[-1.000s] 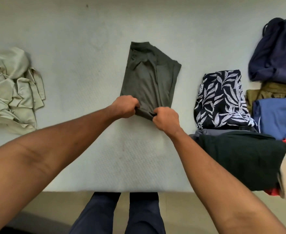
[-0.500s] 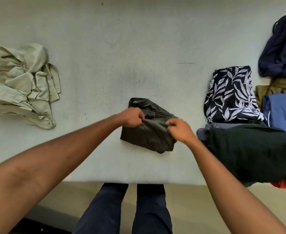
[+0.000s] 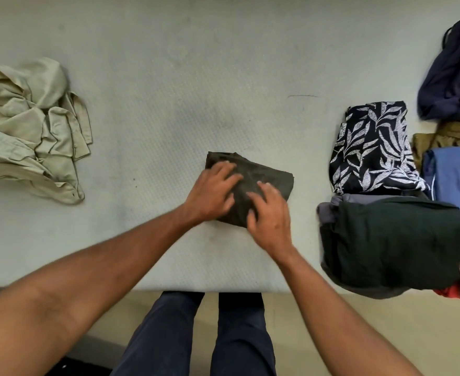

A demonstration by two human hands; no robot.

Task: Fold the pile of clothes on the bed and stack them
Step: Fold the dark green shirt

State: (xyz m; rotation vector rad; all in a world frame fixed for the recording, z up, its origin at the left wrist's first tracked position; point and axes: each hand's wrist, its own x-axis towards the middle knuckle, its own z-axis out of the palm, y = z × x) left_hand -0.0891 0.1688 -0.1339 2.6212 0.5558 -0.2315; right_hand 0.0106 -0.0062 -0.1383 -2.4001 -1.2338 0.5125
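Bed (image 3: 169, 77): pale mattress serving as worktop.
L hand (image 3: 212, 191): fingers spread flat, pressing fold down.
R hand (image 3: 271, 215): same, flattening creases.
Olive garment (image 3: 264, 172): lying folded, bed centre.
Stack (image 3: 391, 240): sitting R, prob. next stop.
Beige pile (image 3: 28, 126): waiting L, unfolded.

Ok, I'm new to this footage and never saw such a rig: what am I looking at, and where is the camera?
There is no machine: a person works with two bare hands, and the one camera sits on their head, looking forward and down at them. The pale surface is a bed. The left hand and right hand lie flat on a folded dark olive garment, pressing it; nothing is gripped. A crumpled beige garment lies to the left. On the right are folded clothes: a leaf-print piece, a dark green piece, a blue piece.
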